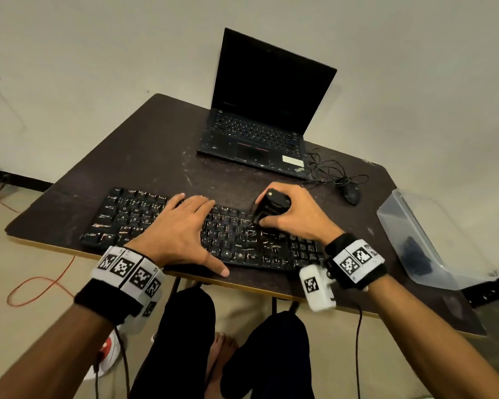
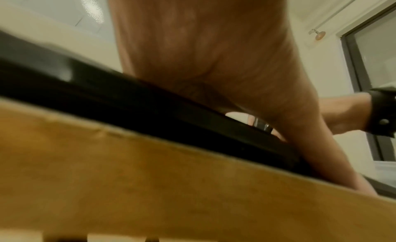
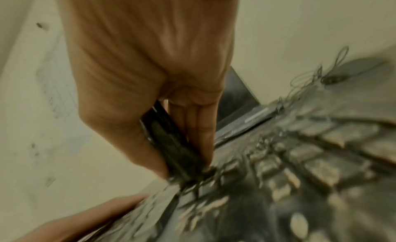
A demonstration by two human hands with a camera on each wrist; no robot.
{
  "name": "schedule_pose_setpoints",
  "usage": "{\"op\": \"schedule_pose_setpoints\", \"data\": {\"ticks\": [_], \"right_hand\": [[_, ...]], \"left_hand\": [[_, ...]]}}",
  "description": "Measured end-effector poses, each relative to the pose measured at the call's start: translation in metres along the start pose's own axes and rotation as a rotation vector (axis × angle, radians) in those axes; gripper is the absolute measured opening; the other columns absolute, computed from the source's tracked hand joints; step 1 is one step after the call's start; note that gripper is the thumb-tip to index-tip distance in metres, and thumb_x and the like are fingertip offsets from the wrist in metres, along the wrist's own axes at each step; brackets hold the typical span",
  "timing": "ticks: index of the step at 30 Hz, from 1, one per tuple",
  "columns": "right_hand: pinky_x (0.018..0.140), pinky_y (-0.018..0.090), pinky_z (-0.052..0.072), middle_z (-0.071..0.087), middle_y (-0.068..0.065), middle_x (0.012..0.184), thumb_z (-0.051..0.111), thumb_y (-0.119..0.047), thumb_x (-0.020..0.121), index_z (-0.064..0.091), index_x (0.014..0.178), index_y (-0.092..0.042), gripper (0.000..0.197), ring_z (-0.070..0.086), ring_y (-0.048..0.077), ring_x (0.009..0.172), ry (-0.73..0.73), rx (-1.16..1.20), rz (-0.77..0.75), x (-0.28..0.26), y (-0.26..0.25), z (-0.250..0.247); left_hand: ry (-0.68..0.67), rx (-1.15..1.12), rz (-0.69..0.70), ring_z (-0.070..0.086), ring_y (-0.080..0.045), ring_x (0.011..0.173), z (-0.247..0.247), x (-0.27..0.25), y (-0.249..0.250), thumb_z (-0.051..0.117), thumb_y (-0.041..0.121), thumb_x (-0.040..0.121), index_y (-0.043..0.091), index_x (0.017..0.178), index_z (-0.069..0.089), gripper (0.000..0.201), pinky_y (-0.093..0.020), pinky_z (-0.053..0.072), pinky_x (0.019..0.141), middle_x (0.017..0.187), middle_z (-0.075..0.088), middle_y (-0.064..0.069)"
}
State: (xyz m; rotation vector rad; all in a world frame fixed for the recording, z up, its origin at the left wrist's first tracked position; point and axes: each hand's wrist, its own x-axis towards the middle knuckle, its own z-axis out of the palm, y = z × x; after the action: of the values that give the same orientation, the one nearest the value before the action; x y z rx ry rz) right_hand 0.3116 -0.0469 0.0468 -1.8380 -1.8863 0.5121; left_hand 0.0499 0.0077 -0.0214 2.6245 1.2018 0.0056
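A black, dusty keyboard (image 1: 133,217) lies along the near edge of the dark table (image 1: 144,145). My left hand (image 1: 182,226) lies flat on its middle keys with the fingers spread and the thumb at the front edge. My right hand (image 1: 294,211) grips a small black brush-like tool (image 1: 271,205) and holds its lower end against the keys at the right of the keyboard. In the right wrist view the black tool (image 3: 169,144) sits between thumb and fingers, its tip on the blurred keys (image 3: 300,169). The left wrist view shows my palm (image 2: 203,50) on the keyboard's front edge (image 2: 107,99).
An open black laptop (image 1: 260,116) with a dark screen stands at the back of the table. A black mouse (image 1: 352,192) with a tangled cable lies to its right. A clear plastic box (image 1: 432,240) sits at the table's right edge. An orange cable (image 1: 41,286) runs over the floor.
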Motion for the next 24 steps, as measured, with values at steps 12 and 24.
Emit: {"op": "schedule_pose_setpoints", "data": {"ticks": [12,24], "right_hand": [[0.083,0.036,0.063,0.077,-0.007,0.091,0.088,-0.013,0.074,0.072,0.1,-0.022,0.032,0.074,0.01,0.084,0.048,-0.009,-0.003,0.014,-0.012,0.005],[0.081,0.041,0.062,0.077,-0.006,0.09,0.086,-0.015,0.075,0.071,0.098,-0.024,0.029,0.074,0.014,0.085,0.089,-0.065,0.062,-0.019,0.006,-0.002]], "left_hand": [[0.026,-0.018,0.032,0.01,-0.013,0.158,-0.003,-0.003,-0.001,0.043,0.113,0.037,0.016,0.166,0.013,0.164,-0.036,-0.007,0.13,0.172,0.017,0.002],[0.054,-0.028,0.046,0.017,-0.014,0.157,0.001,-0.004,-0.004,0.037,0.116,0.032,0.015,0.165,0.018,0.168,-0.04,0.0,0.131,0.17,0.022,0.002]]}}
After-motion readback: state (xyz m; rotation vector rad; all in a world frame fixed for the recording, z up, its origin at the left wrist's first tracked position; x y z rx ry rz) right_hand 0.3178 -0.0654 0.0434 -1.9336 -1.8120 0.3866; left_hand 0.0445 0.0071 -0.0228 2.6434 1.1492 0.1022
